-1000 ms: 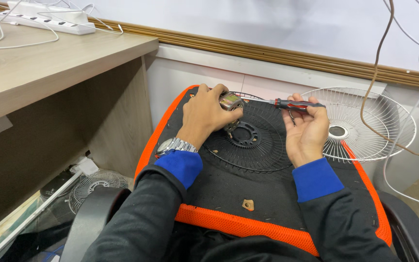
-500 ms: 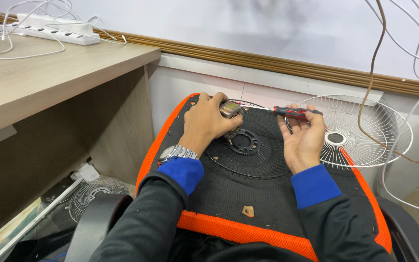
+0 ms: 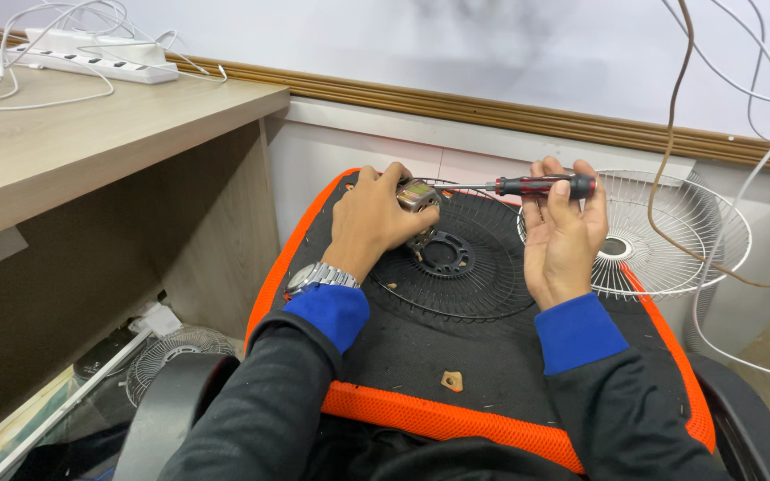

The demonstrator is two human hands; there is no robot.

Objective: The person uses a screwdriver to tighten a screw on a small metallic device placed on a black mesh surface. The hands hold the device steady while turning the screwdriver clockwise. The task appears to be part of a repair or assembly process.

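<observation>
Your left hand (image 3: 374,218) is wrapped around a small fan motor (image 3: 418,200), holding it just above the black fan grille (image 3: 456,267) lying on the black seat with orange edging (image 3: 510,356). Your right hand (image 3: 563,236) pinches the handle of a screwdriver (image 3: 541,185) in its fingertips, the shaft pointing left into the motor. A white fan grille (image 3: 670,236) leans just right of that hand.

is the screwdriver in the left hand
No, the right hand holds the screwdriver by its dark handle, while the left hand grips the small motor.
</observation>
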